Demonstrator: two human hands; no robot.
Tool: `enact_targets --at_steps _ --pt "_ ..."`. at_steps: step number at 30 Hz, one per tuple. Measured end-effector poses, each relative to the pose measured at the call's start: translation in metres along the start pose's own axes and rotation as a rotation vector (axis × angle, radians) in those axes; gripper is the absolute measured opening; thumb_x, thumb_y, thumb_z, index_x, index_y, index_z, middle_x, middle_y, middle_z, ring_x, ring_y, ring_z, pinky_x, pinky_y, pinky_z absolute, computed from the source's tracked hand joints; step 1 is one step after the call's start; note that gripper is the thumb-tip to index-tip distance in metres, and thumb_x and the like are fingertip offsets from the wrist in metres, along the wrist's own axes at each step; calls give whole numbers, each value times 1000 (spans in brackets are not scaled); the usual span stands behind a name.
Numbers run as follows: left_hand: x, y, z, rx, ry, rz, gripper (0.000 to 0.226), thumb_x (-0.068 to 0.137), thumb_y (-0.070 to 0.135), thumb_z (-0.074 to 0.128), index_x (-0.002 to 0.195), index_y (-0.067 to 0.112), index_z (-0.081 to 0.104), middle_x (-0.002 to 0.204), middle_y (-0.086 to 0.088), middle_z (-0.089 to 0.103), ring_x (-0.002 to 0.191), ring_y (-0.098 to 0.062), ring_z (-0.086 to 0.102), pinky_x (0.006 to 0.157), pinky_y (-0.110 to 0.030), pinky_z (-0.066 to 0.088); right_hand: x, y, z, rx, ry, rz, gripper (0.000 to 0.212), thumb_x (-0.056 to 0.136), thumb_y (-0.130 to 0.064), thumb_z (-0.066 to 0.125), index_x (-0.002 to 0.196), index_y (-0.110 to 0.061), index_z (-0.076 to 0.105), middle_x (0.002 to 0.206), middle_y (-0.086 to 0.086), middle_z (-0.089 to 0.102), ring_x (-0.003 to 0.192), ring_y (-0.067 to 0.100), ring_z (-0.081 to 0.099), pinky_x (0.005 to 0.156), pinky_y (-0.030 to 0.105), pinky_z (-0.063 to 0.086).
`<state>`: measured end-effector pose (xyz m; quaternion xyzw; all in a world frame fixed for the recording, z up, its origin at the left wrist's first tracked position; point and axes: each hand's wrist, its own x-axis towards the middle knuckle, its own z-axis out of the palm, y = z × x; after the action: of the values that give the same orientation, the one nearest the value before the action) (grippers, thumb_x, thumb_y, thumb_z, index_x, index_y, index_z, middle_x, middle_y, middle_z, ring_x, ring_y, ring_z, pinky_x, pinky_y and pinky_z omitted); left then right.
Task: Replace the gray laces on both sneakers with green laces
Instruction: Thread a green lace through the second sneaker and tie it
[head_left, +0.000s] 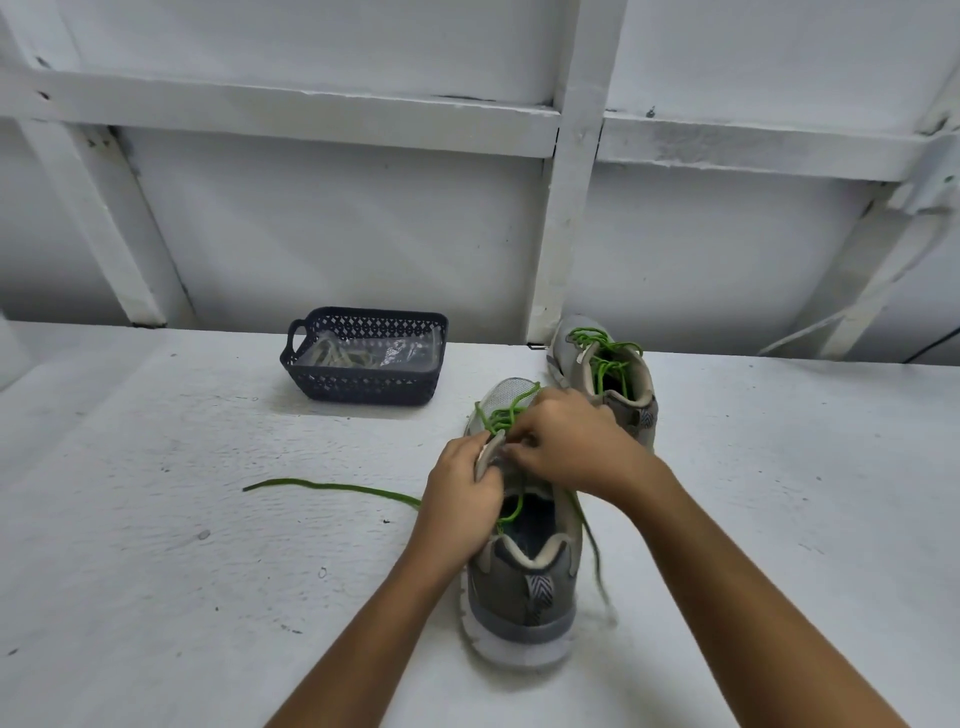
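Beneath the left hand (460, 493) and right hand (567, 441) sits the near sneaker (519, 587).

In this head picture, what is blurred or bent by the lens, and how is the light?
Head view: the loose end of the green lace, right of the near sneaker, is smeared by motion. Head view: the wall beams splay from wide-angle distortion. Head view: light is soft and even, only a faint shadow beside the basket; no glare.
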<state>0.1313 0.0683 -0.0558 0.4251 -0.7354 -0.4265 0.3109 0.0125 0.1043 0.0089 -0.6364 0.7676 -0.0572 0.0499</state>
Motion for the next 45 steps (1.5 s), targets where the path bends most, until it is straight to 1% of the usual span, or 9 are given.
enact_targets --at_steps 9,15,19,25,30,33,36,40,45 --pt "-1 0 0 -9 23 -14 30 88 4 46 111 12 63 105 -4 57 97 -20 53 77 -26 37 11 4 21 65 56 25 22 89 -36 54 98 -22 70 113 6 53 110 28 45 88 41 43" --pt "-2 1 -1 -26 36 13 33 90 4 45 116 16 62 109 -4 58 98 -19 54 84 -30 44 -3 17 9 652 46 -110 19 83 -14 59 65 -22 61 91 0 67 94 18 61 79 26 46" --pt "-1 -1 1 -17 46 -4 34 92 8 45 122 16 59 111 -3 57 97 -19 53 78 -25 38 -22 29 -19 946 -57 -158 19 70 -19 51 53 -23 57 70 -1 69 72 9 60 72 27 45" --pt "-4 1 1 -47 53 -13 35 93 8 47 125 16 58 113 -1 57 98 -16 52 82 -25 39 -20 31 -30 662 -75 -65 30 94 -28 54 68 -17 63 68 -1 66 70 10 62 73 24 48" --pt "-2 0 1 -40 37 -10 32 90 7 47 117 14 62 112 -1 58 99 -16 52 81 -23 37 4 7 -1 72 -42 21 27 91 -40 52 103 -24 70 116 6 52 116 26 43 95 46 40" --pt "-2 -2 0 -37 27 -14 24 88 4 46 102 12 64 103 -4 59 96 -22 54 75 -25 36 12 -5 13 3 -55 51 27 92 -31 48 104 -17 67 119 9 45 117 31 36 94 47 34" --pt "-2 -1 -2 -45 31 -8 32 88 4 46 112 16 63 106 1 58 98 -17 53 79 -24 37 12 2 20 154 84 -16 22 90 -24 50 93 -16 70 113 3 57 110 26 48 87 40 43" --pt "-3 1 -1 -33 41 9 35 90 6 47 120 17 61 114 0 58 99 -13 51 82 -23 37 -6 21 10 707 75 -44 20 85 -14 58 68 -19 66 95 -9 71 94 8 63 86 27 47" --pt "-3 -2 1 -35 43 -13 38 92 9 47 128 18 56 115 0 57 95 -10 50 79 -20 34 -33 43 -24 948 41 -118 18 68 -28 51 58 -15 61 75 24 65 66 19 51 67 30 38"
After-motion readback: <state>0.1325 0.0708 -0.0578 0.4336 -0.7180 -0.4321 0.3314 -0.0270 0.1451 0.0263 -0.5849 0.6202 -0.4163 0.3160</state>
